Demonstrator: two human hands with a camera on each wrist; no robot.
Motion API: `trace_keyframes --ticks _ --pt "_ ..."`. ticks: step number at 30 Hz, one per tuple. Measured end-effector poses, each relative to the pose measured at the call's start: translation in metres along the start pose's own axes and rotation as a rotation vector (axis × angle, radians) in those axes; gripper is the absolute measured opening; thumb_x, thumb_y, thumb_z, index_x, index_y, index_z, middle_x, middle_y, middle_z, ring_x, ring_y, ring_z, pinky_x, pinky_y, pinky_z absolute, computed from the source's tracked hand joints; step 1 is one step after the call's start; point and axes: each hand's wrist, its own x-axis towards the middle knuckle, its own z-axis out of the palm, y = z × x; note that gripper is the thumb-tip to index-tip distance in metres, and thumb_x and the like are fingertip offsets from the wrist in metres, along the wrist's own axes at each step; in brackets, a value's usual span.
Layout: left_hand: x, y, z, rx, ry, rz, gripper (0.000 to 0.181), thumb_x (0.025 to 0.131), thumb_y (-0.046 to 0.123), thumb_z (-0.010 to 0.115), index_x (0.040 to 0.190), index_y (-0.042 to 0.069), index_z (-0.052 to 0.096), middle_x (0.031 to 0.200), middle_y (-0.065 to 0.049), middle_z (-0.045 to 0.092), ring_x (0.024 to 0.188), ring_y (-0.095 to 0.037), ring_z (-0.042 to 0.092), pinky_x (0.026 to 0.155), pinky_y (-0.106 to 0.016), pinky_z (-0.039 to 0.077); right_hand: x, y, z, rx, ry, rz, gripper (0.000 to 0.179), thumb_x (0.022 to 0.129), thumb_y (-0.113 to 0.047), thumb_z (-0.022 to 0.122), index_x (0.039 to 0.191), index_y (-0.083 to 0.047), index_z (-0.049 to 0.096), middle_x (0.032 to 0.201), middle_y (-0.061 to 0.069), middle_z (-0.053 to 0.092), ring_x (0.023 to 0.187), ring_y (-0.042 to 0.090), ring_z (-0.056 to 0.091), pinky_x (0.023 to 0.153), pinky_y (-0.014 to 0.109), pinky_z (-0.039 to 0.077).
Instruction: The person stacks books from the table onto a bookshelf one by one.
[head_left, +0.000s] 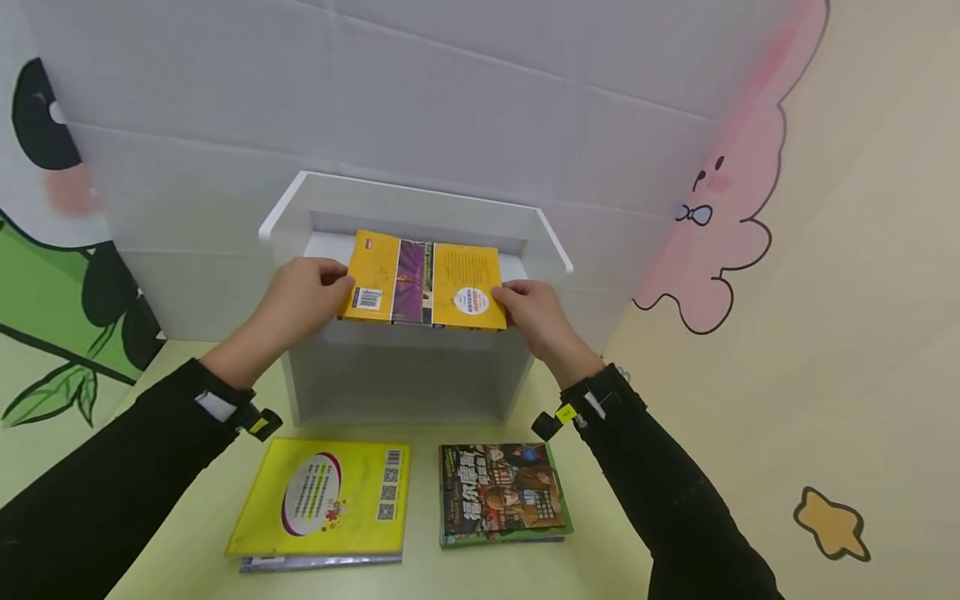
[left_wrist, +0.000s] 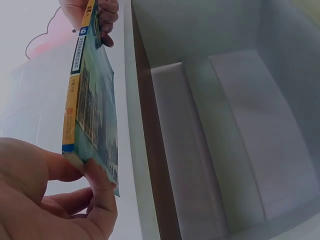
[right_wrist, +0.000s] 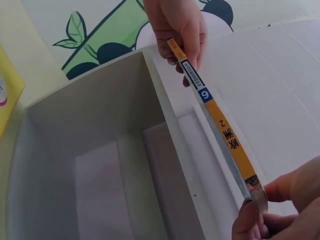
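Observation:
A thin book (head_left: 453, 283) with a yellow back cover and a purple band is held level above the top shelf of a small white shelf unit (head_left: 420, 187). My left hand (head_left: 303, 296) pinches its left end, thumb on top. At the opposite end my right hand (head_left: 536, 317) pinches it the same way. In the left wrist view the book's orange spine (left_wrist: 75, 95) shows a blue patch with the number 6, and a picture of buildings covers its underside. The right wrist view shows both hands gripping the book's ends, apart from the shelf.
A yellow book (head_left: 247, 508) lies on a purplish one (head_left: 322, 563) at the table's front left. Right of them is a small stack topped by a dark comic-style book (head_left: 498, 487). Walls with cartoon pictures, including a pink bear (head_left: 720, 250), stand behind and beside the unit.

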Motion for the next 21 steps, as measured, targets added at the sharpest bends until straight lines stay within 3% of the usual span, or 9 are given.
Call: trace_keyframes --ticks 4,12,21 --pt "0.01 0.004 0.0 0.029 0.03 -0.003 0.054 0.115 0.031 0.052 0.153 -0.006 0.059 0.132 -0.024 0.069 0.103 -0.035 0.066 0.081 -0.04 0.055 0.011 -0.004 0.004 -0.045 0.04 -0.005 0.036 0.113 -0.029 0.065 0.138 -0.003 0.073 0.12 0.01 0.076 0.1 0.026 0.074 0.091 0.033 0.061" --pt "0.029 0.002 0.009 0.11 0.021 -0.051 0.048 0.114 0.03 0.052 0.144 -0.006 0.066 0.122 -0.024 0.071 0.099 -0.036 0.064 0.075 -0.038 0.054 0.024 -0.005 0.011 -0.174 0.114 0.046 0.035 0.113 -0.031 0.065 0.138 -0.008 0.074 0.118 0.006 0.072 0.101 0.024 0.07 0.085 0.03 0.058" --pt "0.038 0.006 0.018 0.187 0.043 -0.055 0.04 0.114 0.023 0.051 0.13 -0.01 0.067 0.108 -0.024 0.07 0.088 -0.036 0.065 0.069 -0.038 0.052 0.039 -0.005 0.021 -0.359 0.156 0.028 0.034 0.115 -0.029 0.063 0.137 -0.005 0.072 0.114 0.006 0.068 0.101 0.024 0.069 0.082 0.03 0.059"
